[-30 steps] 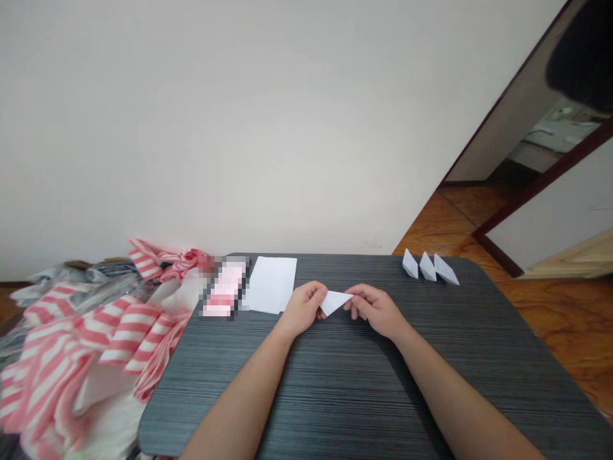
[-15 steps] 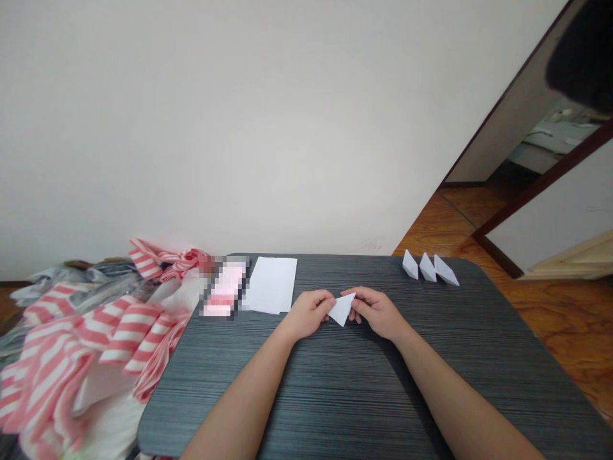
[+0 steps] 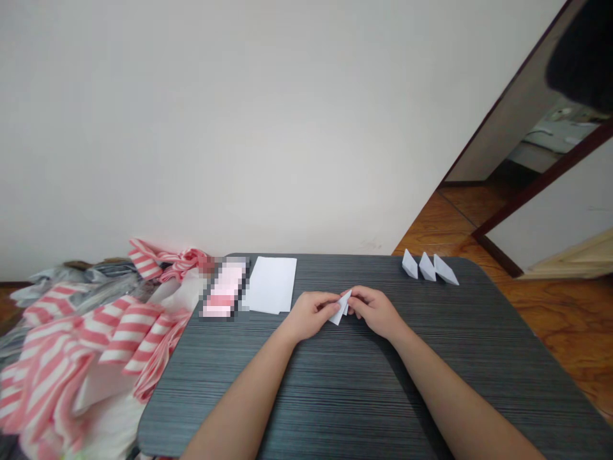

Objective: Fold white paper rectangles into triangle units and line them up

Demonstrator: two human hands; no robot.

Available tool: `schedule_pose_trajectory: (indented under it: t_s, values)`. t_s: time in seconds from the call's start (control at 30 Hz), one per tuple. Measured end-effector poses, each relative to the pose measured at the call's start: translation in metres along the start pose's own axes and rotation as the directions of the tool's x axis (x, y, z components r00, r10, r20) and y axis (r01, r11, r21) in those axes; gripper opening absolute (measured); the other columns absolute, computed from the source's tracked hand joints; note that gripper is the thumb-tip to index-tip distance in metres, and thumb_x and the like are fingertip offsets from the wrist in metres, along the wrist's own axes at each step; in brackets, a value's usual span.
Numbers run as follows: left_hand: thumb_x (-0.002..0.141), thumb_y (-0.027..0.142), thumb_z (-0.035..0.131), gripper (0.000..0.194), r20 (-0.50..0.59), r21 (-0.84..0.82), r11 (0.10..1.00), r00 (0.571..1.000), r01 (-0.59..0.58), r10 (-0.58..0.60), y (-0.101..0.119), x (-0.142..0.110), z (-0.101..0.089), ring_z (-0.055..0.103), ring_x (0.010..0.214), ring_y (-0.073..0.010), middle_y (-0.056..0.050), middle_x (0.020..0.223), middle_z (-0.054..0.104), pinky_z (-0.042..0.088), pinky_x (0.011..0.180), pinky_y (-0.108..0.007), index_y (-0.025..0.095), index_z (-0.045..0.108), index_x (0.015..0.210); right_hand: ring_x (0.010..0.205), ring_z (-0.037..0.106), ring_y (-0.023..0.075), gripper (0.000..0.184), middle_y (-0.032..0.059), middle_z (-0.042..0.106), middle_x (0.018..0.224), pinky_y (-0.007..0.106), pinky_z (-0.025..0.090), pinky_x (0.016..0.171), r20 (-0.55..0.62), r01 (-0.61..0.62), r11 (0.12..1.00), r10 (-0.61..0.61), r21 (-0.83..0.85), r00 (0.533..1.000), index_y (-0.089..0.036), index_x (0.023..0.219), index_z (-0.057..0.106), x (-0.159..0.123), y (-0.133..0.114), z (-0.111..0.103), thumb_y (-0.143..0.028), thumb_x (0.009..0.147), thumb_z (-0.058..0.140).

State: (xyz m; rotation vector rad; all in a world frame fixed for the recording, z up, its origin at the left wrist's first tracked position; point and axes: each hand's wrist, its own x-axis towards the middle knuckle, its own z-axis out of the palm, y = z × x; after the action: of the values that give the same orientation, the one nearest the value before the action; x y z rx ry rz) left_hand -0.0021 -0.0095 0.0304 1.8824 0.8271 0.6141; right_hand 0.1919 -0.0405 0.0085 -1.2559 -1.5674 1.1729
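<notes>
The left hand (image 3: 311, 313) and right hand (image 3: 376, 310) pinch a small folded paper (image 3: 341, 306) between them above the table (image 3: 335, 396). No writing shows on it.

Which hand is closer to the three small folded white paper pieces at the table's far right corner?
Right. The right hand lies below-left of the folded white paper pieces; the left hand is farther left, toward the flat white paper sheet.
</notes>
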Motion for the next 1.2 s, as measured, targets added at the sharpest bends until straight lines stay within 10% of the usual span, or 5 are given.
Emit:
schedule_pose_trajectory:
  t_s: [0.83,1.2]
  values:
    - [0.077,0.038,0.055,0.026,-0.077,-0.094,0.991,0.992,0.092,-0.1,-0.008,0.001,0.003,0.046,0.058,-0.0091,-0.001,0.07,0.057,0.035,0.052,-0.02,0.013,0.059,0.081,0.063,0.048,0.0126,0.018,0.0023,0.055,0.076,0.023,0.038,0.055,-0.112,0.152,0.966,-0.178,-0.21,0.978,-0.018,0.067,0.052,0.001,-0.011,0.001,-0.03,0.078,0.057]
    - [0.079,0.039,0.051,0.024,-0.087,-0.029,0.992,0.988,0.124,-0.126,-0.012,0.001,0.005,0.033,0.048,-0.0063,0.006,0.053,0.041,0.023,0.046,-0.019,0.015,0.052,0.079,0.045,0.037,0.0098,0.024,-0.0048,0.043,0.049,0.021,0.024,0.042,-0.183,-0.03,0.955,-0.026,-0.296,0.983,-0.019,0.067,0.052,0.0,-0.007,0.006,-0.039,0.08,0.054]
